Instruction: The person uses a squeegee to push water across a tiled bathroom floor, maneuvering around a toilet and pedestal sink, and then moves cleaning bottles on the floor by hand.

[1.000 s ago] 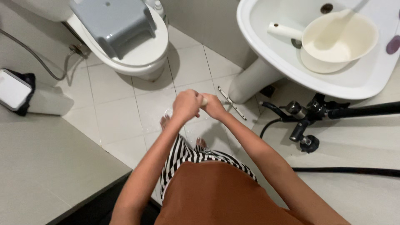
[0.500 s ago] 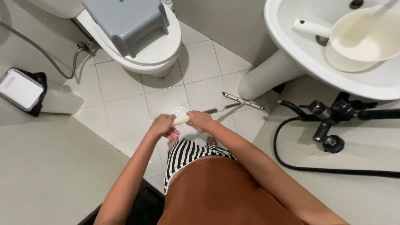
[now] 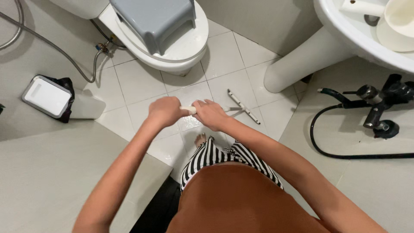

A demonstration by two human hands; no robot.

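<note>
Closest to the camera, a rust-brown top and striped black-and-white shorts (image 3: pixel 224 157) fill the bottom of the view, and they hide most of the person's legs; only one bare foot (image 3: pixel 200 139) peeks out on the wet white floor tiles (image 3: pixel 138 82).

Both arms reach forward. The left hand (image 3: pixel 165 111) is curled in a closed grip around the pale end of the squeegee handle (image 3: pixel 188 109), knuckles up. The right hand (image 3: pixel 210 114) is wrapped around the same handle just beside it, so only a short cream stretch shows between the two fists. Beyond the right hand the shaft is mostly covered; a thin grey length emerges and meets the squeegee blade (image 3: pixel 243 106), a narrow pale strip lying slantwise on the tiles, near the sink pedestal (image 3: pixel 297 62). Whether the blade edge is pressed flat against the floor is hard to judge from up here.

Left of the hands, a white-lidded bin (image 3: pixel 47 96) with a dark liner stands against the wall. To the right, a black hose (image 3: pixel 319 144) loops below dark tap fittings (image 3: pixel 379 108).

Farther off, the toilet (image 3: pixel 189 51) carries a grey plastic stool (image 3: pixel 153 19) on its seat, top cut off by the frame. The white sink (image 3: pixel 358 41) is cropped at the upper right corner, with a cream dipper (image 3: pixel 392 17) only partly visible inside.
</note>
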